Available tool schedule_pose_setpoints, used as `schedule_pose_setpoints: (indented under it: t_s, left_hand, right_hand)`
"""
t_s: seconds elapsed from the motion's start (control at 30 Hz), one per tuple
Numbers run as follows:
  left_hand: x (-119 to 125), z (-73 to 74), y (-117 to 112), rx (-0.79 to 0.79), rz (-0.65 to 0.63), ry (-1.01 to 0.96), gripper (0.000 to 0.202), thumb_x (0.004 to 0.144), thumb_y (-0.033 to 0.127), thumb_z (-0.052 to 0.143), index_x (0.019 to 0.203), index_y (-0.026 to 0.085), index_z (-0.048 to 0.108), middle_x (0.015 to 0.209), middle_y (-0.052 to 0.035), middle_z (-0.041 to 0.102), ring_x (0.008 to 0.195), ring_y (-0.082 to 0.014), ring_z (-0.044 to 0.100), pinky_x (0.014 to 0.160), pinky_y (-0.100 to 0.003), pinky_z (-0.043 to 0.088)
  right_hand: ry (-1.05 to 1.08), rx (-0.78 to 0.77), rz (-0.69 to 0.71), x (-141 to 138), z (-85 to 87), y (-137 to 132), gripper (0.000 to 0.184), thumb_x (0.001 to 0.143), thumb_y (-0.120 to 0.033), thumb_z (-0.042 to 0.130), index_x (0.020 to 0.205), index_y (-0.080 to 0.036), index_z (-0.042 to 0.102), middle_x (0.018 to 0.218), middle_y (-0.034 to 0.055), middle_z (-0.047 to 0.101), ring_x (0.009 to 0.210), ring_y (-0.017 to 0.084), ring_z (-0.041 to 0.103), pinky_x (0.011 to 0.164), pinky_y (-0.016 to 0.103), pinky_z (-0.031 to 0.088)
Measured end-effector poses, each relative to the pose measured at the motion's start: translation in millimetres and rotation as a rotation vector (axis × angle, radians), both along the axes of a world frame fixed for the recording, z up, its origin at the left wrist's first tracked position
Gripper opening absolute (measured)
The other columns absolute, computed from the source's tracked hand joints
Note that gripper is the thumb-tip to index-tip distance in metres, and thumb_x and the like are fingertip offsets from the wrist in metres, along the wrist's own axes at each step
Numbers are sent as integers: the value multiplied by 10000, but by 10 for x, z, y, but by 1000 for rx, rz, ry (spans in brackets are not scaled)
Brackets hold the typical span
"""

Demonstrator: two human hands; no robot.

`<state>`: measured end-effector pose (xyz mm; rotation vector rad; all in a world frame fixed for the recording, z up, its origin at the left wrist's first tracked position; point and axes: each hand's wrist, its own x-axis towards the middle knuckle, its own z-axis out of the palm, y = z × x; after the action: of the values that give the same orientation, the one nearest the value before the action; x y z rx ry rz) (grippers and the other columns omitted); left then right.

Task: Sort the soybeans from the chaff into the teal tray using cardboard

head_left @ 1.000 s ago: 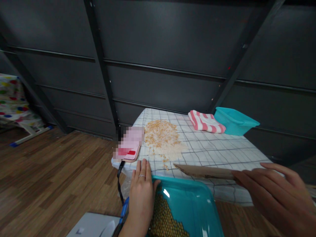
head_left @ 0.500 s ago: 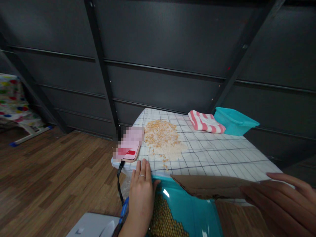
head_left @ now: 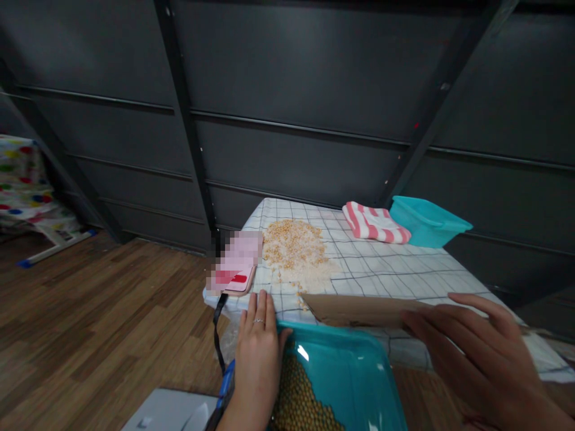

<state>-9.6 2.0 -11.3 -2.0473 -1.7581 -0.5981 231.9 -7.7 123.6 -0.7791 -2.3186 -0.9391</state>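
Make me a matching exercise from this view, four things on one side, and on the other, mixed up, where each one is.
Things:
1. cardboard piece
2. striped cloth
3. heap of beans and pale grains
4. left hand

Places:
A. next to the turquoise tub
B. at the left side of the teal tray
C. in the right hand
D. spread on the checked tablecloth, near the phone

Pairs: 1-C, 2-A, 3-D, 4-B
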Motion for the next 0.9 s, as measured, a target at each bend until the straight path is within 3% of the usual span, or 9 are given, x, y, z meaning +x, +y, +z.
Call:
schedule_pose_setpoints:
  t_s: [0.2,0.37,0.53,0.77,0.9]
  left_hand:
    - [21,74,-34,-18,25,-35,433,750,127,509,1167,8,497,1204,-205,552,1108,-337,503,848,-439,502]
    - [11,133,-32,-30,29,-42,427,747,131,519,1144,-27,508,1184,-233,555,1094,-357,509,839,-458,504]
    - [9,160,-13,-12,25,-33,414,749,131,515,1127,-38,517,1164,-240,564,1064,-355,533,812,-454,517]
    - [-14,154,20,-7,9,-46,419,723,38,450,1131,-32,515,1163,-234,568,1079,-353,521,804,-467,518]
    - [-27,99,22,-31,-9,-96,422,748,76,457,1156,-20,498,1189,-248,543,1108,-361,496,821,-501,500]
  right_hand:
    - [29,-44,54,-24,-53,17,182,857,-78,400,927,-165,544,726,15,621,707,134,507,806,381,370]
    - [42,-79,56,-49,13,-39,248,894,-105,297,910,-190,530,696,8,622,696,134,513,816,366,347]
    - [40,-88,61,-69,72,-67,254,863,-111,308,901,-220,534,668,-1,620,650,153,508,800,353,351]
    - [14,-207,101,121,-27,-160,302,860,-156,302,1016,-190,558,798,47,633,793,183,543,872,429,352]
    - [70,-112,33,130,-57,-162,276,836,-120,334,958,-231,556,740,18,628,723,176,548,850,429,379]
